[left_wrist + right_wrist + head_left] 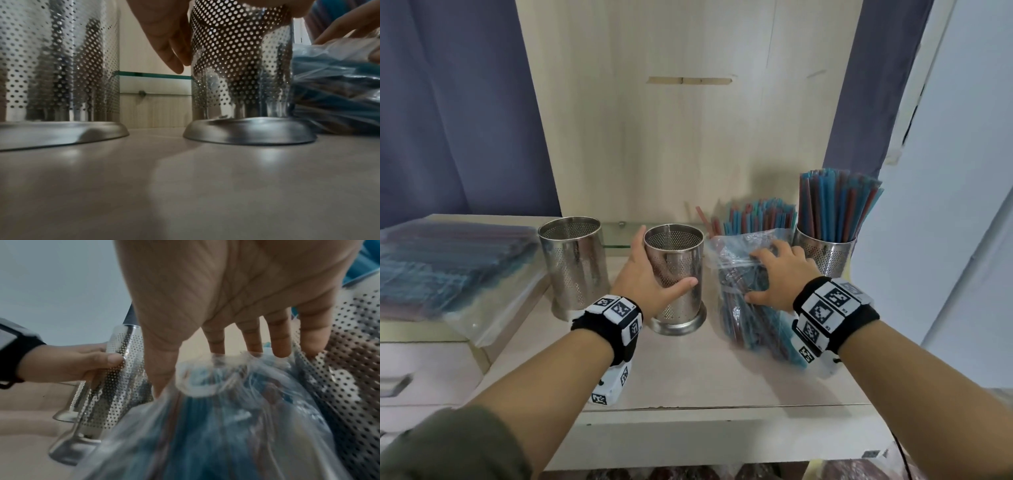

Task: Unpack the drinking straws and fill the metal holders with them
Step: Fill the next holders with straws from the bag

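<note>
An empty perforated metal holder stands mid-counter. My left hand grips its wall, thumb on the near side and fingers round the left side. Right of it leans an open clear bag of blue and red straws, with straw ends sticking out at the back. My right hand holds this bag from above, thumb on its left side, fingers pressing into the crumpled plastic. A second empty holder stands further left.
A third holder packed with upright straws stands at the far right, touching the bag. Sealed straw packs are stacked on the raised surface at left. A wooden panel backs the counter; its front edge runs near my forearms.
</note>
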Available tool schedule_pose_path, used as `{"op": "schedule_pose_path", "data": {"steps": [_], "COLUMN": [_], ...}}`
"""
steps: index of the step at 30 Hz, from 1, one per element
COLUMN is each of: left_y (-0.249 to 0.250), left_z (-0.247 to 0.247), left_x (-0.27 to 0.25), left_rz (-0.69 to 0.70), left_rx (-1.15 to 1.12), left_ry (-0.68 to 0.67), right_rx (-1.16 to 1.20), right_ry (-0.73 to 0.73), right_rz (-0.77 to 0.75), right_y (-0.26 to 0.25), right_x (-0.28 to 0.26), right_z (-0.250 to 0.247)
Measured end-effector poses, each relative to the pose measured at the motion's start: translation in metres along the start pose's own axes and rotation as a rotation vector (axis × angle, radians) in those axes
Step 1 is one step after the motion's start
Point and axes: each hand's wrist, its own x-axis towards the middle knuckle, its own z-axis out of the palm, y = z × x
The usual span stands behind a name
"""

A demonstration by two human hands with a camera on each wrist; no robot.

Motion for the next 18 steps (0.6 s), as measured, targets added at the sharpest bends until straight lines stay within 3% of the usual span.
{"op": "schedule_pose_path", "data": {"steps": [9,13,18], "left_y": [-0.011,-0.012,-0.014], "left_z": [0.006,0.006,0.006], "left_x": [0.009,0.010,0.011], "left_rz": [0.023,0.035,0.050], "left_rx": [-0.015,-0.030,-0.056], "left_ry": [-0.001,0.002,0.004], "right_rx": [0.115,0.351,0.193], "right_ry": [0.040,0.177,0.162], "right_rz": [-0.057,0.171,0.413], "right_y": [-0.029,-0.031,-0.033], "right_x": [0.031,0.060,0.074], "right_z": [-0.033,-0.046,-0.037]}}
